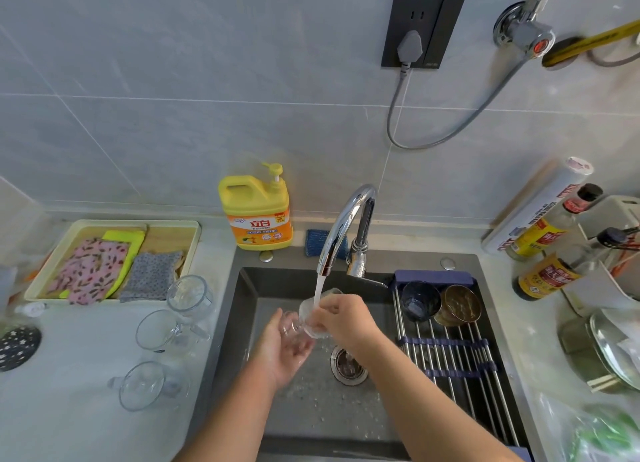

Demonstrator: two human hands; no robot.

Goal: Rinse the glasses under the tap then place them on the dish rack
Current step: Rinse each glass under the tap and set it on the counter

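A pale table (86, 409) surrounds a dark grey sink (311, 427), with a roll-up dish rack (460, 357) across the sink's right side. Behind the sink's left corner stands a yellow detergent jug (258, 215) labelled "立白"; its smaller print is unreadable. Water runs from the chrome tap (343, 226) onto a clear glass (310, 317) held over the sink. The left grip (287, 349) is curled under the glass's base and the right grip (344, 319) is closed round its rim. Three clear glasses (159, 330) lie on the table left of the sink. A dark blue cup (419, 300) and a bronze cup (462, 304) sit on the rack.
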